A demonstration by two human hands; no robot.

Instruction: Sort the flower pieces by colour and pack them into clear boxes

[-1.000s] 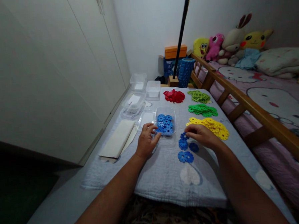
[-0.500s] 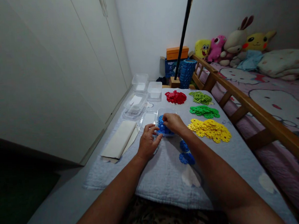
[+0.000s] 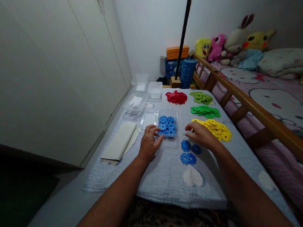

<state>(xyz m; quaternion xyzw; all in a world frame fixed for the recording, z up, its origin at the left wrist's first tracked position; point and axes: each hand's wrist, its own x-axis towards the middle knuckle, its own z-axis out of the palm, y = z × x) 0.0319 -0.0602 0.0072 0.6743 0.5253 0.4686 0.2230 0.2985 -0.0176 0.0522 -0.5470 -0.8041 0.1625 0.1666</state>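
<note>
A pale wall (image 3: pixel 147 35) stood behind the room's far end, a white cabinet (image 3: pixel 88 69) ran down the left, and a wooden bed rail (image 3: pixel 238 104) followed the table's right edge. In the head view, the only one, a grey-blue cloth (image 3: pixel 167 180) covered the table. A clear tub (image 3: pixel 177 118) sat around its middle, holding blue discs (image 3: pixel 167 125); a clear lid or tray (image 3: pixel 149 119) lay just left of it. The left hand (image 3: pixel 149 142) was at the tub's near left corner, finger and thumb tips against it; whether they pinched the wall could not be told. The right hand (image 3: pixel 200 134) hung between the loose blue discs (image 3: pixel 185 146) and the yellow pile (image 3: pixel 218 129), near the table's right edge, thumb and fingers apart with nothing seen between them. At least four loose discs lay right of the tub, toward the near edge, the nearest two overlapping. Good handling seemed to call for light left-hand pressure, enough to stop the tub sliding on the soft cloth. The thin discs probably asked for a fingertip pinch at the notched rim, with the overlapping pair parted or taken together squarely. The right wrist was best kept clear of the yellow pile, lest it drag pieces off.
</note>
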